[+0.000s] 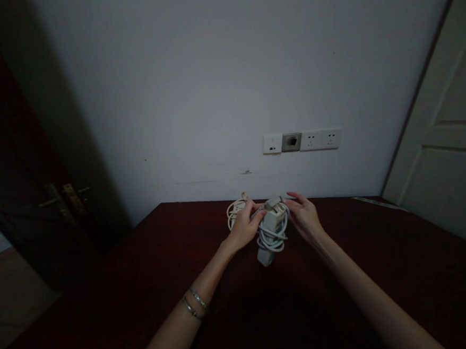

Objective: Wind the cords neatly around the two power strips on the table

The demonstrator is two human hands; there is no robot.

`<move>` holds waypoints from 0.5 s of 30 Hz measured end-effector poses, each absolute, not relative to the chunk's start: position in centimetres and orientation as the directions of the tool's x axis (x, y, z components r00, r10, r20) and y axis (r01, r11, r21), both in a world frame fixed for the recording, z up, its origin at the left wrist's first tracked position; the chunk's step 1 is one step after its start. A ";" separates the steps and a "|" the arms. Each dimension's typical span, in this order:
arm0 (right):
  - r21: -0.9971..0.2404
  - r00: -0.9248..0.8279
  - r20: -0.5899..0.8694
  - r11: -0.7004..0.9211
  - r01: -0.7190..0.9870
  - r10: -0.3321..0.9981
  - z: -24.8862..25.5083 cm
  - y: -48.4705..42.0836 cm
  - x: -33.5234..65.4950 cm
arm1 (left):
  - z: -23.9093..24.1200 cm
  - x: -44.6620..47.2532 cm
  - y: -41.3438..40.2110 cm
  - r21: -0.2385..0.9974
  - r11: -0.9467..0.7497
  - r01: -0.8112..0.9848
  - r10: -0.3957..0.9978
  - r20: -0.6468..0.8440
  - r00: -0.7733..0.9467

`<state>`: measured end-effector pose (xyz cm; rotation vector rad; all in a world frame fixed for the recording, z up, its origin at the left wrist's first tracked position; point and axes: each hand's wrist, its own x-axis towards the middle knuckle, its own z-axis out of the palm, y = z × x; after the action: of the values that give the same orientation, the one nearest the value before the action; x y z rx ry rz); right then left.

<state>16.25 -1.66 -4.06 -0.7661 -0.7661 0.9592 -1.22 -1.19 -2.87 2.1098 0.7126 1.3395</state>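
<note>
A white power strip (269, 234) with its white cable wound round it is held up over a dark red table (145, 287). My left hand (245, 228) grips the strip's left side with its fingers closed on the body and cable. My right hand (303, 215) is at the strip's upper right, fingers curled and pinching the cable near the top. A second coil of whitish cable (234, 210) lies on the table just behind my left hand. Two bracelets sit on my left wrist.
A white wall stands behind the table with a row of wall sockets (302, 141). A dark door with a metal handle (61, 202) is at the left. A white door (446, 143) is at the right.
</note>
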 end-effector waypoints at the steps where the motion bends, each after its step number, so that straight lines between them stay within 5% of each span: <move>1: -0.840 0.400 0.230 0.389 -0.378 0.887 -4.1 -1.7 16.1 | -3.1 -1.2 -0.9 0.702 -0.697 0.147 0.704 0.632 0.323; 6: -0.854 0.445 0.275 0.430 -0.295 0.852 -4.0 -2.0 15.3 | -4.2 -1.1 0.5 0.849 -0.527 -0.045 0.820 0.522 0.234; 15: -0.812 0.486 0.240 0.448 -0.374 0.840 -4.7 -1.7 14.5 | -5.0 -0.8 1.3 0.888 -0.426 -0.173 0.860 0.457 0.226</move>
<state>14.50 -1.66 -4.72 -0.7664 -0.7067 0.8339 -0.83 1.26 -4.95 1.5550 0.6684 1.3768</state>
